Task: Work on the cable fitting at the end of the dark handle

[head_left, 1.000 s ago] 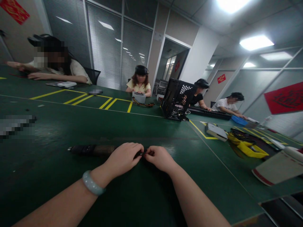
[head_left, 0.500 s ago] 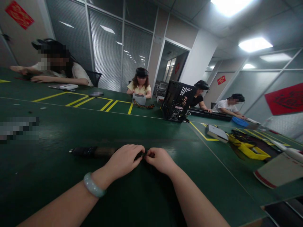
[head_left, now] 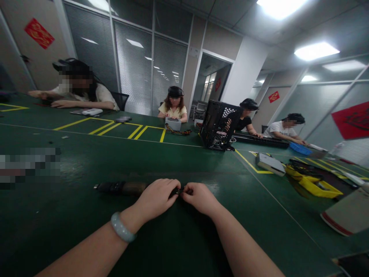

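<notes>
A dark electric screwdriver (head_left: 121,188) with a brownish middle lies on the green table, its metal tip pointing left. My left hand (head_left: 158,198) is closed over its rear end, with a pale green bangle on the wrist. Against those fingertips, my right hand (head_left: 201,198) pinches a small dark piece at the tool's tail. Fingers hide most of that piece, so its kind is unclear. The two hands nearly touch, low over the table.
A black computer case (head_left: 220,125) stands beyond my hands. Rightward are a grey box (head_left: 270,164), a yellow tray (head_left: 323,188) with cables and a whitish container (head_left: 350,213). Several people sit around the table, one behind a grey power supply (head_left: 173,124).
The view has shifted slightly, so everything appears a bit farther right and lower. Both hands keep the same hold at the screwdriver's rear end.
</notes>
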{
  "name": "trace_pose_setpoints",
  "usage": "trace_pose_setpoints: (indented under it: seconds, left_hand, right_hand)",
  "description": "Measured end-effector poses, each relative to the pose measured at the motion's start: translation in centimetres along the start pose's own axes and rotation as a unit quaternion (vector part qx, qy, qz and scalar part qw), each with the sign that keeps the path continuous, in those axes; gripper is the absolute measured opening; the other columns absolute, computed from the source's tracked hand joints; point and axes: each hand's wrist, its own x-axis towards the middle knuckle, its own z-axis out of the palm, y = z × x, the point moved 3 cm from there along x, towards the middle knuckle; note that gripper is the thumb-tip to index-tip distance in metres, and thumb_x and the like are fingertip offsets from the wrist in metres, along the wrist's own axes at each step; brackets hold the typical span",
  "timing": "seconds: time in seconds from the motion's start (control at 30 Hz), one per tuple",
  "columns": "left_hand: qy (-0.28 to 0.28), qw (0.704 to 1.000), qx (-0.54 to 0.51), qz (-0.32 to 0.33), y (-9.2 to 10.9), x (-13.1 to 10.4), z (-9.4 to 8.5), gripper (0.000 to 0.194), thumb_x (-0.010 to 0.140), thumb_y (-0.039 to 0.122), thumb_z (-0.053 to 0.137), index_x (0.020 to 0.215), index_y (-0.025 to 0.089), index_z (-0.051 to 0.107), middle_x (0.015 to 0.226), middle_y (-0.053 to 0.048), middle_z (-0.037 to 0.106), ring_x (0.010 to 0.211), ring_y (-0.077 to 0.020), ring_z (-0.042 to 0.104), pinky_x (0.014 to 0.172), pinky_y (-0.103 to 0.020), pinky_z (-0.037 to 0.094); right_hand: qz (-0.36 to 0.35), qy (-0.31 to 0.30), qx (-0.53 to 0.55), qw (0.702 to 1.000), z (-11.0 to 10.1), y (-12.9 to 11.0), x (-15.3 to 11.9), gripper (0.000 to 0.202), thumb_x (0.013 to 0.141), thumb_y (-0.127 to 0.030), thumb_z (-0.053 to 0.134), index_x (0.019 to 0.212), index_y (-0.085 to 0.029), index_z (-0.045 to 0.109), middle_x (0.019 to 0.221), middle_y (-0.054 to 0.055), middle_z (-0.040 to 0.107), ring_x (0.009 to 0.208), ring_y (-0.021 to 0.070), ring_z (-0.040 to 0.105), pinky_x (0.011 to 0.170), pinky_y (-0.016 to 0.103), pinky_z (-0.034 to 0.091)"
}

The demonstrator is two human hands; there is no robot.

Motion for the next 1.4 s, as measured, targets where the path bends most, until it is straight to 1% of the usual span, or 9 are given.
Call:
trace_pose_setpoints:
  seconds: [0.3,0.5,0.63,0.83,0.97,1.13,1.4]
  left_hand:
    - [-0.006,1.000,0.000,0.011,-0.08,-0.03,0.24,0.017,0.088,0.025,0.053,0.103,0.024,0.058,0.103,-0.002,0.063,0.097,-0.0202,0.058,0.086,-0.035,0.044]
    - [0.005,1.000,0.001,0.005,-0.07,-0.01,0.18,0.017,0.085,0.023,0.057,0.102,0.025,0.056,0.099,0.000,0.062,0.093,-0.0205,0.058,0.083,-0.037,0.044]
    - [0.000,1.000,-0.001,0.001,-0.04,-0.03,0.23,0.014,0.087,0.023,0.055,0.101,0.024,0.057,0.099,-0.001,0.062,0.092,-0.0205,0.058,0.082,-0.036,0.044]
    - [-0.011,1.000,-0.003,0.005,0.00,-0.09,0.17,0.015,0.088,0.024,0.055,0.103,0.024,0.057,0.102,-0.001,0.062,0.095,-0.0198,0.058,0.086,-0.037,0.044]
    - [-0.017,1.000,0.006,-0.001,0.04,-0.11,0.08,0.015,0.089,0.026,0.054,0.103,0.024,0.057,0.103,-0.001,0.062,0.097,-0.0199,0.058,0.086,-0.036,0.044]
    - [-0.022,1.000,0.005,0.000,0.14,-0.12,-0.03,0.015,0.090,0.029,0.052,0.104,0.024,0.057,0.103,-0.002,0.062,0.097,-0.0204,0.058,0.086,-0.037,0.045]
    - [-0.015,1.000,0.011,0.007,0.20,-0.02,-0.05,0.014,0.089,0.027,0.053,0.101,0.023,0.058,0.099,-0.001,0.063,0.093,-0.0203,0.058,0.083,-0.036,0.045]
  right_hand:
    - [-0.004,0.003,0.001,1.000,0.06,0.02,0.04,0.016,0.084,-0.034,0.060,0.085,-0.021,0.069,0.078,0.000,0.069,0.068,0.0131,0.060,0.056,0.021,0.036]
    - [-0.011,0.009,-0.008,1.000,0.23,0.21,0.13,0.017,0.084,-0.035,0.059,0.084,-0.020,0.069,0.078,0.001,0.068,0.068,0.0134,0.058,0.056,0.022,0.036]
    - [-0.009,0.004,-0.004,1.000,0.18,0.13,0.08,0.017,0.084,-0.034,0.059,0.084,-0.020,0.069,0.078,0.001,0.068,0.066,0.0134,0.058,0.056,0.022,0.036]
    - [-0.013,0.007,0.007,1.000,0.13,-0.14,-0.03,0.017,0.084,-0.033,0.058,0.084,-0.020,0.069,0.077,0.001,0.068,0.066,0.0138,0.059,0.056,0.022,0.036]
    - [-0.010,0.010,0.001,1.000,-0.02,-0.30,-0.10,0.016,0.084,-0.032,0.058,0.083,-0.020,0.069,0.076,0.001,0.068,0.065,0.0136,0.058,0.057,0.023,0.036]
    - [-0.009,0.010,-0.021,1.000,-0.27,-0.37,-0.16,0.017,0.088,-0.032,0.056,0.085,-0.020,0.068,0.079,0.001,0.069,0.068,0.0136,0.058,0.057,0.023,0.034]
    - [-0.015,0.003,-0.037,0.999,-0.38,-0.09,-0.13,0.014,0.087,-0.031,0.058,0.088,-0.021,0.068,0.083,0.001,0.069,0.071,0.0143,0.058,0.058,0.023,0.033]
